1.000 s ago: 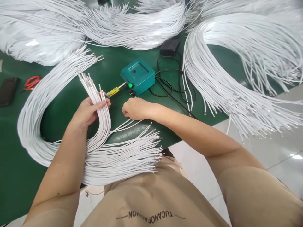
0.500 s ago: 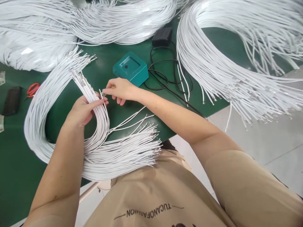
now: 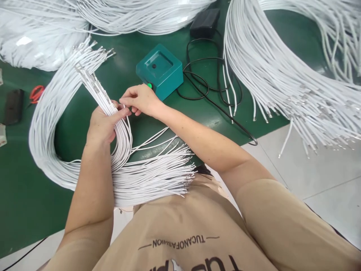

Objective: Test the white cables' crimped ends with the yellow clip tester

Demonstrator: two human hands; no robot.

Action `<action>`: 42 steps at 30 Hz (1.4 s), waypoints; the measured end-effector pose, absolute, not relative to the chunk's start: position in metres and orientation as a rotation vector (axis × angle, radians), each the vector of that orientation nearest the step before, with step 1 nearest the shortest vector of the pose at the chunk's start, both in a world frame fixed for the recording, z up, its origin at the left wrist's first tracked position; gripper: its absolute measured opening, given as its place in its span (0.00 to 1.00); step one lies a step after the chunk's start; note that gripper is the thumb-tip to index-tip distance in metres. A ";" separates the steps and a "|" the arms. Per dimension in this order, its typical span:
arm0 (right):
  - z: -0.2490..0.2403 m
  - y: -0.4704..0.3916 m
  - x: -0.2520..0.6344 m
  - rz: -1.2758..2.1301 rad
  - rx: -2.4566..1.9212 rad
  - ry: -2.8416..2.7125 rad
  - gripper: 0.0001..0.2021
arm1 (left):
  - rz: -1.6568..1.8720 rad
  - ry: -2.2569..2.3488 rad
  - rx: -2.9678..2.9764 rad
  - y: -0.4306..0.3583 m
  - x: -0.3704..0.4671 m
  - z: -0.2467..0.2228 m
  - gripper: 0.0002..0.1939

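Observation:
My left hand (image 3: 103,122) is wrapped round a bunch of white cables (image 3: 97,92), whose metal-tipped ends point up and to the left. My right hand (image 3: 142,99) is pinched close beside the left fingertips, at the end of a single cable that curves out of the bunch; what sits between its fingers is too small to make out. Below my hands the cables bend round and join a larger white bundle (image 3: 149,177) lying along the table's near edge. Just beyond my right hand stands a teal box (image 3: 166,71) with a lit green button.
Big heaps of white cables (image 3: 135,17) lie at the back, and another bundle (image 3: 262,56) hangs over the right edge. A black adapter (image 3: 205,23) with looped black cord, red-handled snips (image 3: 36,94) and a dark object (image 3: 13,107) are on the green table (image 3: 25,180).
My right hand has moved in against the left fingertips, its fingers more closed. The green button on the teal box has come into sight. The whole view has shifted a little.

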State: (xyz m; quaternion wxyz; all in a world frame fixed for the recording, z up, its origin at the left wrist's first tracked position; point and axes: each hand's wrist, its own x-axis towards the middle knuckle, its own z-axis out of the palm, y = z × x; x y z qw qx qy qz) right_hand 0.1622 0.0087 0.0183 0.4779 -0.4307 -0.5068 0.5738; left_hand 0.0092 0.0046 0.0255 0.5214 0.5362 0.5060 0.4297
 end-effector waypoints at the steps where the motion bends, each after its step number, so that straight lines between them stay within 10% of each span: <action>1: 0.018 0.008 0.163 1.430 -1.042 -1.200 0.09 | 1.022 1.201 1.276 0.005 0.009 0.025 0.18; 42: 0.018 0.004 0.167 1.891 -0.743 -0.905 0.19 | 1.071 1.035 1.352 0.004 0.002 0.022 0.19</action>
